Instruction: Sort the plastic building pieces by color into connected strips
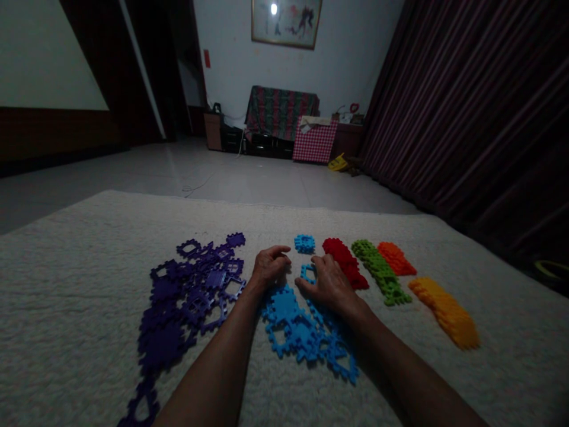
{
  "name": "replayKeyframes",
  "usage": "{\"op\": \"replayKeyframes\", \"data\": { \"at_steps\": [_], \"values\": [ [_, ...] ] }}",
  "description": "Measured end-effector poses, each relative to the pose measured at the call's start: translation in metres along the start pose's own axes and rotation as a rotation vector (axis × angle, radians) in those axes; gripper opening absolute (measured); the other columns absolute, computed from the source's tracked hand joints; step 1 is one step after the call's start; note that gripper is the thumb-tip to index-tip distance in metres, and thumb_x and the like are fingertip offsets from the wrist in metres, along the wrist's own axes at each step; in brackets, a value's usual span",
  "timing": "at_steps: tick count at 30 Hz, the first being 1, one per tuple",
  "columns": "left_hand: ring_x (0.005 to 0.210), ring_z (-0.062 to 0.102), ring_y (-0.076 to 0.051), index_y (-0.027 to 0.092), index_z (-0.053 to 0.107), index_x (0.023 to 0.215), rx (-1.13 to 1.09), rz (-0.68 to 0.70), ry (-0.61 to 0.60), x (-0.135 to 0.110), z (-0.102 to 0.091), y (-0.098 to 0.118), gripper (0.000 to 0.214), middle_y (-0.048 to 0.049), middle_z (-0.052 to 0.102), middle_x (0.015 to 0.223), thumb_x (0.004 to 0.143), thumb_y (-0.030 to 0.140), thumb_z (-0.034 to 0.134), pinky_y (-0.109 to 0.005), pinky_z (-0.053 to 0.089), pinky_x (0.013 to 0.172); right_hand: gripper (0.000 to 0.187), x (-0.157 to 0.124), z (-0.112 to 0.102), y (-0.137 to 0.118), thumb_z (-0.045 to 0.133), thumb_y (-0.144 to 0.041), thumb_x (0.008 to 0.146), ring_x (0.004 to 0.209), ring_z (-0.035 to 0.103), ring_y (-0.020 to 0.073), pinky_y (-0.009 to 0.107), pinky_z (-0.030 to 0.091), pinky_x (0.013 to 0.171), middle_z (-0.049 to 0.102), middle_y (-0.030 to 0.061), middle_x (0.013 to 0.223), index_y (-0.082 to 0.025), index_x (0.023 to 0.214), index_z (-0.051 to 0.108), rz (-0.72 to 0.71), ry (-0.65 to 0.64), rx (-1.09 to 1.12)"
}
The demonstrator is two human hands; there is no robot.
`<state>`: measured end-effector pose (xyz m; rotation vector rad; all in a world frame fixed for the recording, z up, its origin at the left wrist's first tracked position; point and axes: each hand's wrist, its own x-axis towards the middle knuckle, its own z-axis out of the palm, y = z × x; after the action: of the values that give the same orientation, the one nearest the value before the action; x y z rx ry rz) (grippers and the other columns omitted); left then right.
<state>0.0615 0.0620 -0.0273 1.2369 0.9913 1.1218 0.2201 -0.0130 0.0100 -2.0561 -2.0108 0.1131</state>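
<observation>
Toothed plastic interlocking tiles lie on a pale, textured mat. My left hand (272,267) is over the mat, its fingers apart and partly bent, with nothing visible in them. To its right, the thumb and fingers of my right hand (328,283) close around a light blue tile with a cut-out (307,273). Just beyond is a small stack of blue tiles (304,243). A loose heap of blue tiles (300,332) spreads between my forearms, partly covered by my right hand and arm.
Purple tiles (166,344) lie scattered at the left. Red (344,261), green (377,270), orange (396,258) and yellow (444,311) tiles form overlapping rows at the right. Past the mat (502,356) are a tiled floor (271,181), a cloth-draped cabinet (282,112) and a dark curtain (466,101).
</observation>
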Motion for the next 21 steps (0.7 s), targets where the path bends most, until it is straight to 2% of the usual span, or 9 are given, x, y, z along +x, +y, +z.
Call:
{"op": "replayKeyframes", "data": {
  "at_steps": [3,6,8,12,15,21],
  "values": [
    [0.049,0.06,-0.013,0.011,0.07,0.099,-0.008,-0.012,-0.005,0.0,0.001,0.0,0.042,-0.0023,0.067,0.065,0.059,0.017,0.057,-0.021,0.045,0.042,0.055,-0.002,-0.004,-0.007,0.062,-0.05,0.081,0.111,0.054,0.0335,0.04,0.043,0.091,0.054,0.0204,0.116,-0.011,0.12,0.056,0.062,-0.038,-0.047],
    [0.05,0.061,-0.014,0.011,0.07,0.099,-0.005,-0.003,-0.001,-0.001,0.001,0.0,0.042,-0.0026,0.067,0.067,0.059,0.016,0.057,-0.021,0.045,0.041,0.044,-0.001,-0.003,-0.007,0.062,-0.045,0.082,0.104,0.056,0.0298,0.037,0.043,0.088,0.055,0.0166,0.107,-0.013,0.111,0.06,0.037,-0.056,-0.037],
    [0.05,0.062,-0.014,0.012,0.07,0.099,-0.008,0.001,-0.001,-0.001,0.001,0.0,0.041,-0.0032,0.068,0.069,0.06,0.016,0.058,-0.021,0.044,0.041,0.043,0.001,0.001,-0.003,0.063,-0.042,0.08,0.1,0.057,0.0273,0.035,0.044,0.087,0.055,0.015,0.105,-0.013,0.112,0.059,0.003,-0.031,0.0],
    [0.046,0.059,-0.012,0.012,0.07,0.099,-0.002,-0.019,0.001,-0.001,0.001,0.002,0.041,-0.003,0.069,0.068,0.06,0.016,0.059,-0.02,0.043,0.039,0.05,0.007,0.016,0.007,0.065,-0.04,0.08,0.098,0.056,0.025,0.035,0.045,0.086,0.054,0.0126,0.107,-0.014,0.121,0.055,-0.117,0.144,0.109],
    [0.046,0.059,-0.012,0.011,0.07,0.098,0.004,-0.025,0.005,-0.002,0.001,0.004,0.04,-0.0017,0.067,0.065,0.06,0.015,0.059,-0.02,0.044,0.04,0.048,0.017,0.022,0.011,0.064,-0.04,0.081,0.097,0.054,0.0256,0.036,0.045,0.084,0.055,0.0123,0.105,-0.014,0.12,0.054,-0.193,0.307,0.093],
    [0.049,0.061,-0.013,0.012,0.07,0.097,-0.001,-0.014,0.004,-0.003,0.001,0.006,0.039,-0.0021,0.068,0.065,0.06,0.015,0.058,-0.02,0.044,0.043,0.051,0.035,0.017,0.007,0.064,-0.044,0.082,0.097,0.05,0.0287,0.038,0.039,0.084,0.058,0.0139,0.108,-0.013,0.121,0.054,-0.117,0.409,-0.116]
  ]
}}
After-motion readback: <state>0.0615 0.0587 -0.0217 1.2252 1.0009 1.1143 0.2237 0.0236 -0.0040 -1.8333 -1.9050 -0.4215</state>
